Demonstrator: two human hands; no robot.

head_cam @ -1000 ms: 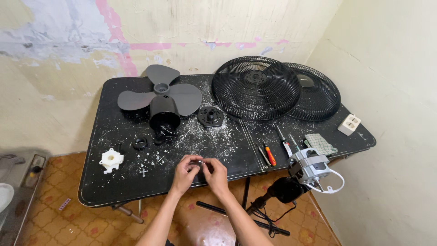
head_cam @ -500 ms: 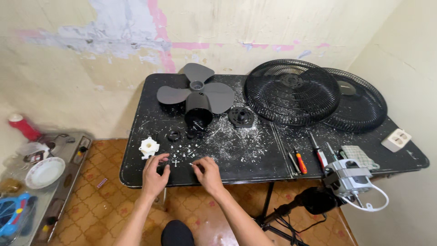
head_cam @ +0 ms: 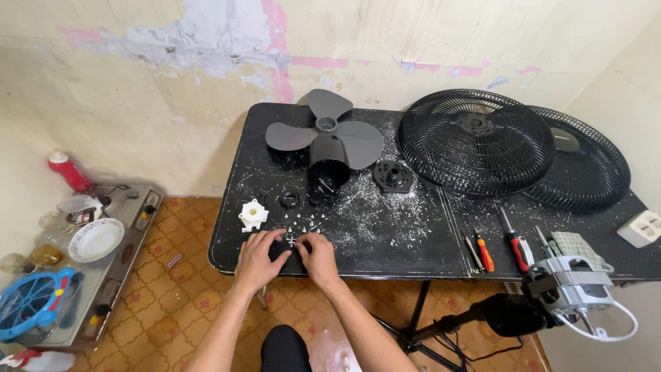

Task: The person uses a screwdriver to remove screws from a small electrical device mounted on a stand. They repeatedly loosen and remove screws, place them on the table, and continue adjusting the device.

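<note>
My left hand (head_cam: 257, 257) and my right hand (head_cam: 318, 256) rest side by side near the front edge of a black table (head_cam: 413, 262). Their fingertips meet over a small dark part (head_cam: 284, 249) and a cluster of small screws (head_cam: 303, 227). Whether either hand grips anything I cannot tell. A white plastic gear-like piece (head_cam: 253, 215) lies just left of the hands. Behind them stand a dark motor housing (head_cam: 328, 165) and a grey three-blade fan propeller (head_cam: 323, 131).
Two black fan grilles (head_cam: 475, 141) (head_cam: 585, 165) lie at the back right. Screwdrivers (head_cam: 515, 244) and a fan motor on a stand (head_cam: 571, 289) sit at the right. A white socket (head_cam: 644, 229) is at the far right. A stove with dishes (head_cam: 96, 241) stands on the floor, left.
The view has swung left, so the table sits further right in frame. My hands moved from below the table edge onto the tabletop, among the small screws.
</note>
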